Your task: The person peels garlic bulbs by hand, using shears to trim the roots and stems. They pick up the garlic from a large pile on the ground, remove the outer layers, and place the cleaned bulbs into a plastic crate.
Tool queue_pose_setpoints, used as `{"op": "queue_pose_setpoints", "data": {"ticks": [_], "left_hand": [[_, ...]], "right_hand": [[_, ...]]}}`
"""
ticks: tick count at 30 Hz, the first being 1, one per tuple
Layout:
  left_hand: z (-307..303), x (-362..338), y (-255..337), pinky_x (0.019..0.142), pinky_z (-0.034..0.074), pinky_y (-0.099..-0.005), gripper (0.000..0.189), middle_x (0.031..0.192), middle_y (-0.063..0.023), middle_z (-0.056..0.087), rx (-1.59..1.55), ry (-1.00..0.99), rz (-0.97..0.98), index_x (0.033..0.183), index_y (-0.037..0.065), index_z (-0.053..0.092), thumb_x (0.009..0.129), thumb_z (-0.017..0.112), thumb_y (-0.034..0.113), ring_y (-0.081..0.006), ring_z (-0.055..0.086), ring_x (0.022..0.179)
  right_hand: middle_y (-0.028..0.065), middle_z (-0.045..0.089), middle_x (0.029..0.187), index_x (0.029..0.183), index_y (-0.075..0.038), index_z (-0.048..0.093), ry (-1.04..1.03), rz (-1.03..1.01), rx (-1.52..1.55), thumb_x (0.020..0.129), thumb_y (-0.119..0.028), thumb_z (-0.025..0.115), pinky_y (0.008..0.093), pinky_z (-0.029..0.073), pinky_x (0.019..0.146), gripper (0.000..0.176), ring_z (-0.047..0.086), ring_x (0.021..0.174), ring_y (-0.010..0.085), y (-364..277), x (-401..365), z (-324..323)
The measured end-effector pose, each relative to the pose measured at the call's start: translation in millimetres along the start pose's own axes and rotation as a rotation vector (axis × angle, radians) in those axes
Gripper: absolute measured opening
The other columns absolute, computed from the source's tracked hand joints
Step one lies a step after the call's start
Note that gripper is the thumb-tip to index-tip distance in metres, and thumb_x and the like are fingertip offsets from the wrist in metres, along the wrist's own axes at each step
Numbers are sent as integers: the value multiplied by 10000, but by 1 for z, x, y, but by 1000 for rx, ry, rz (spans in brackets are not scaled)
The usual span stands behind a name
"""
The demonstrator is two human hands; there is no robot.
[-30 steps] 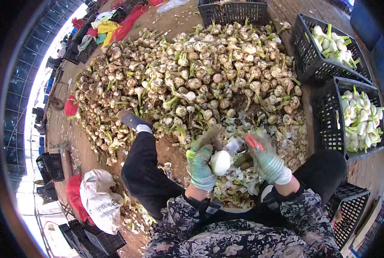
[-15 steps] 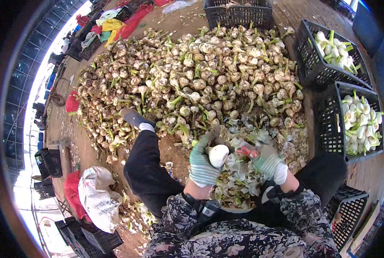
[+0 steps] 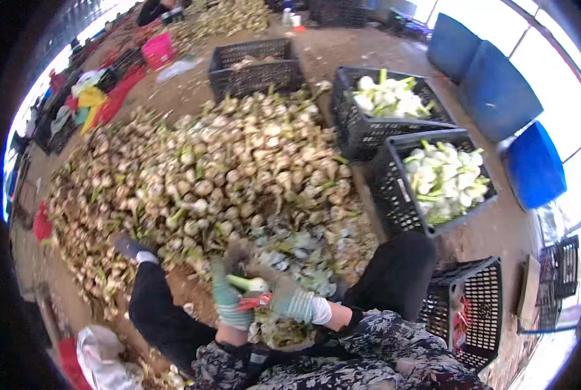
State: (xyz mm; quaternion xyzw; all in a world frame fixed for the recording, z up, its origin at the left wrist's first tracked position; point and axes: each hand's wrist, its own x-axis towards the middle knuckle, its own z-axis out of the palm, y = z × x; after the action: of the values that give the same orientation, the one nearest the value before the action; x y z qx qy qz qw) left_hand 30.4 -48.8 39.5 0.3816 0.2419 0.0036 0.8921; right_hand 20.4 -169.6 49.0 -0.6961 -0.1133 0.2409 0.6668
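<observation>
My left hand (image 3: pixel 228 292), in a striped glove with dirty fingertips, is closed around the stem side of a white garlic bulb (image 3: pixel 258 285). The bulb's short green stem points left into that palm, and its round end lies against my right hand (image 3: pixel 289 298). That hand, gloved alike, is closed on a small red-handled cutting tool (image 3: pixel 256 301); its blade cannot be made out. Both hands are close together above a heap of garlic peelings (image 3: pixel 297 257). Beyond them spreads a large pile of unpeeled garlic (image 3: pixel 219 162). Motion blurs the fingers.
Two black crates hold peeled white garlic, the nearer crate (image 3: pixel 397 195) beside the farther crate (image 3: pixel 349 130). Another black crate (image 3: pixel 258 75) stands behind the pile. By my right knee is a crate (image 3: pixel 479 312) with something red inside. Blue bins (image 3: pixel 534 166) stand at right; a white sack (image 3: pixel 102 357) lies at left.
My view has swung to the right, so the crates sit nearer the middle. My hands have come together, and the bulb now lies between them with its stem showing.
</observation>
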Motion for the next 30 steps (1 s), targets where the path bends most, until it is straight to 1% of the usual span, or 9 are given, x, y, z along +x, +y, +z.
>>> {"op": "queue_pose_setpoints", "data": {"ticks": [3, 5, 11, 16, 22, 23, 26, 29, 30], "left_hand": [[-17, 20, 19, 803, 419, -310, 500, 1013, -77, 573, -73, -158, -1, 1116, 7, 519, 871, 415, 431, -191, 531, 893], [-29, 33, 30, 827, 403, -315, 412, 1014, -73, 578, 4, -70, 69, 1086, 15, 535, 869, 458, 357, -199, 533, 901], [-58, 54, 81, 789, 435, -331, 325, 941, -101, 606, 42, -87, 77, 1011, -14, 569, 852, 472, 253, -214, 562, 853], [-54, 62, 96, 804, 445, -332, 306, 899, -88, 610, -38, -57, -24, 1005, -11, 575, 837, 518, 239, -189, 571, 836], [-58, 66, 96, 769, 454, -330, 339, 876, -101, 609, 100, 26, -83, 998, -25, 577, 811, 526, 253, -208, 578, 804], [-59, 66, 95, 773, 452, -331, 325, 886, -100, 614, 94, 98, -87, 996, -19, 582, 820, 514, 245, -210, 582, 813], [-60, 66, 95, 797, 446, -337, 304, 916, -108, 615, 89, 79, -95, 1014, -22, 575, 823, 516, 207, -209, 583, 837], [-61, 64, 87, 811, 429, -326, 340, 938, -105, 609, 169, 117, -162, 1042, -32, 561, 799, 541, 206, -207, 576, 842], [-60, 65, 84, 823, 426, -342, 383, 953, -115, 606, 192, 116, -178, 1044, -37, 557, 771, 572, 233, -222, 575, 855]], "right_hand": [[113, 562, 1058, 1164, -18, 479, 136, 118, -37, 754, -143, 653, 302, 446, 821, 463, 535, 982, 184, -24, -20, -46], [81, 583, 923, 999, -5, 533, 221, -33, 831, 767, -118, 600, 280, 473, 680, 267, 561, 797, 157, -14, -29, -111], [49, 595, 925, 1057, -64, 542, 1104, -202, 318, 774, -240, 608, 290, 472, 692, 340, 564, 839, 168, -53, -82, -296], [66, 566, 1014, 1116, -104, 499, 709, -165, 531, 750, -315, 648, 362, 428, 810, 449, 532, 892, 215, -62, -59, -317], [76, 564, 851, 1041, -50, 529, 935, 65, 863, 777, -271, 612, 331, 450, 728, 353, 522, 781, 197, -48, 54, -374], [94, 557, 898, 1066, -52, 510, 523, -129, 414, 823, -336, 554, 317, 459, 730, 377, 521, 798, 196, -43, 56, -401], [91, 538, 974, 1051, -64, 489, 655, -284, 552, 819, -415, 538, 311, 387, 884, 424, 497, 866, 205, -63, 145, -324], [72, 565, 981, 1105, -24, 506, 351, 247, 458, 769, -339, 628, 334, 391, 891, 476, 500, 1011, 221, 14, 208, -227], [77, 579, 964, 1123, -39, 458, 64, 153, -244, 774, -195, 619, 348, 457, 819, 415, 541, 902, 214, 46, 224, -192]]}}
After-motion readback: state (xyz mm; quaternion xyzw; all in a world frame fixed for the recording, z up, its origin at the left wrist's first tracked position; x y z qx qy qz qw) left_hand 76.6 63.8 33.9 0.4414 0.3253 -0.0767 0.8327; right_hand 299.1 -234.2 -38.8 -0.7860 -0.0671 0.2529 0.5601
